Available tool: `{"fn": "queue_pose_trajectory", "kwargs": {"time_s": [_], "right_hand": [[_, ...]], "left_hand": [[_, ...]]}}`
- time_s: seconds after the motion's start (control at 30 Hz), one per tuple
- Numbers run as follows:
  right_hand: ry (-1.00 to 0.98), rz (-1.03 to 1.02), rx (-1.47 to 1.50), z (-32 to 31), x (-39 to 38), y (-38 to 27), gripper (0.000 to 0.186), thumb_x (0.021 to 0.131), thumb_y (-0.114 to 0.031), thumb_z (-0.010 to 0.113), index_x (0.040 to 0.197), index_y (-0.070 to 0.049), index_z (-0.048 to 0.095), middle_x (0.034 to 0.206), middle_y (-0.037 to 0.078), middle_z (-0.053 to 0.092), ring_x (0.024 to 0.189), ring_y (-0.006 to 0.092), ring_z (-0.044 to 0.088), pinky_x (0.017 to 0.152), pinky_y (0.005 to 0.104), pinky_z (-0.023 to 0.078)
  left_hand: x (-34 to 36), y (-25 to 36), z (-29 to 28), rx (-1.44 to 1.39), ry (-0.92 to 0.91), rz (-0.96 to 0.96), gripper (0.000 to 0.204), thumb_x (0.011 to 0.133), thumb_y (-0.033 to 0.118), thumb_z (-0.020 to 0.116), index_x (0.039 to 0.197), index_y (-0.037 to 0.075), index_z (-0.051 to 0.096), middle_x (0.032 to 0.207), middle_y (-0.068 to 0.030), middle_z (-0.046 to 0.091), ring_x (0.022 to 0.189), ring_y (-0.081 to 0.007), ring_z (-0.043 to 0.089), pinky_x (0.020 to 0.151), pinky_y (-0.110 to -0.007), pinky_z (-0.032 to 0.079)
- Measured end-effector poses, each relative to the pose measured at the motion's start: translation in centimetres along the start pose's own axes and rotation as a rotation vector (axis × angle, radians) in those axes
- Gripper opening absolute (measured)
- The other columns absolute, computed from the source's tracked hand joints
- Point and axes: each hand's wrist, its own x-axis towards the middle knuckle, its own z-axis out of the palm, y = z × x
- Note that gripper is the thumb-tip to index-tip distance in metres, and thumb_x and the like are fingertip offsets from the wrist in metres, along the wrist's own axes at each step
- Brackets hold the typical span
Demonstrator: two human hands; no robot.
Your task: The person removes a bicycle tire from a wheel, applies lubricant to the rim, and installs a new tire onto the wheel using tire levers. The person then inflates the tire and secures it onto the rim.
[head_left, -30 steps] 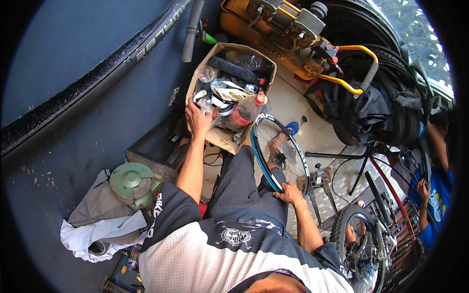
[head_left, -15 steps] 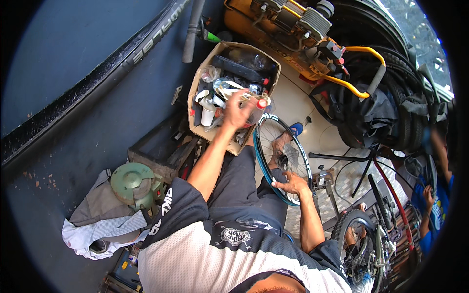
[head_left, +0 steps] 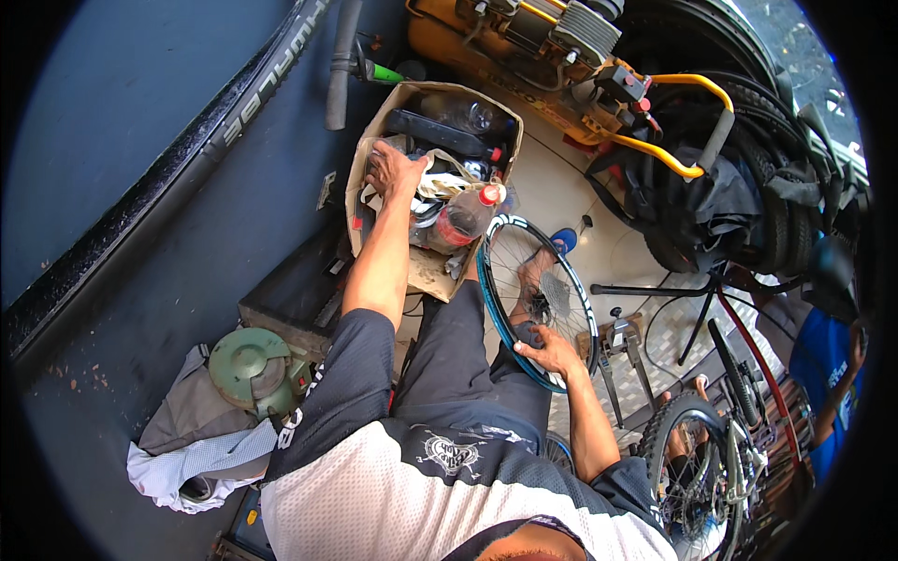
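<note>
My left hand point(head_left: 397, 174) reaches into a cardboard box point(head_left: 433, 278), fingers apart over white pieces and other scraps; its fingertips are partly lost among them. Beside it, at the box's right side, a clear plastic bottle point(head_left: 463, 221) with a red cap leans over the contents. My right hand point(head_left: 554, 355) grips the near right part of a bicycle wheel point(head_left: 485, 273). This wheel has a black rim with blue and white markings and no tyre visible on it, and stands tilted against my legs. A cassette of cogs point(head_left: 556, 297) shows near its hub.
A yellow air compressor point(head_left: 477, 61) stands beyond the box. Several tyres and black bags point(head_left: 697, 201) are heaped at the far right. A bicycle point(head_left: 687, 467) is at the near right, with another person in a blue shirt point(head_left: 823, 369) behind. A green round-topped machine point(head_left: 248, 366) sits at left.
My left hand has moved left and deeper into the box, away from the bottle, which now shows more fully. The right hand keeps its hold on the wheel. The view has shifted slightly.
</note>
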Motion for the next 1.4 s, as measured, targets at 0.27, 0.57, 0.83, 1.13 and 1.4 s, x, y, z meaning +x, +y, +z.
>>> {"fn": "queue_pose_trajectory", "kwargs": {"time_s": [0.27, 0.57, 0.83, 1.13, 1.4], "right_hand": [[-0.006, -0.021, -0.015, 0.3, -0.2, 0.0, 0.100, 0.077, -0.080, 0.072, 0.144, -0.007, 0.059, 0.136, 0.022, 0.066, 0.128, 0.0383, 0.063, 0.108, 0.0477, 0.049], [-0.033, -0.024, -0.072, 0.1, -0.2, 0.0, 0.101, 0.077, -0.080, 0.072, 0.145, -0.007, 0.058, 0.136, 0.022, 0.065, 0.129, 0.0375, 0.062, 0.109, 0.0482, 0.049], [-0.046, -0.072, -0.084, 0.3, 0.0, -0.5, 0.098, 0.079, -0.074, 0.076, 0.145, -0.004, 0.057, 0.134, 0.027, 0.065, 0.125, 0.0412, 0.064, 0.106, 0.0477, 0.050], [-0.110, -0.039, -0.100, 0.0, -0.3, -1.1, 0.101, 0.078, -0.079, 0.071, 0.147, -0.008, 0.056, 0.140, 0.026, 0.061, 0.134, 0.0413, 0.057, 0.112, 0.0484, 0.045], [-0.091, -0.073, -0.140, 0.4, 0.1, -0.4, 0.098, 0.079, -0.077, 0.074, 0.145, -0.006, 0.058, 0.133, 0.027, 0.064, 0.126, 0.0422, 0.062, 0.106, 0.0483, 0.049]], "left_hand": [[-0.5, 0.8, 0.8, 0.002, -0.016, -0.055, 0.111, 0.070, 0.035, 0.096, 0.152, 0.011, 0.024, 0.148, -0.0238, 0.040, 0.127, -0.0459, 0.058, 0.110, -0.057, 0.038], [-1.2, -2.5, 0.8, -0.139, 0.155, 0.095, 0.118, 0.071, 0.029, 0.091, 0.161, 0.011, 0.017, 0.144, -0.0239, 0.039, 0.132, -0.0432, 0.049, 0.109, -0.057, 0.037], [-6.2, -10.0, -0.9, -0.340, 0.112, 0.298, 0.091, 0.072, 0.015, 0.086, 0.149, 0.004, 0.040, 0.137, -0.0236, 0.047, 0.129, -0.0438, 0.050, 0.110, -0.052, 0.043], [-12.2, -17.1, -1.8, -1.165, -0.031, 0.349, 0.074, 0.081, -0.005, 0.080, 0.139, 0.006, 0.036, 0.136, -0.0123, 0.042, 0.126, -0.0234, 0.049, 0.107, -0.043, 0.052], [-13.2, -17.8, -3.8, -1.286, 0.022, 0.246, 0.068, 0.084, 0.000, 0.082, 0.132, 0.007, 0.035, 0.132, -0.0127, 0.043, 0.120, -0.0224, 0.052, 0.103, -0.041, 0.054]]}}
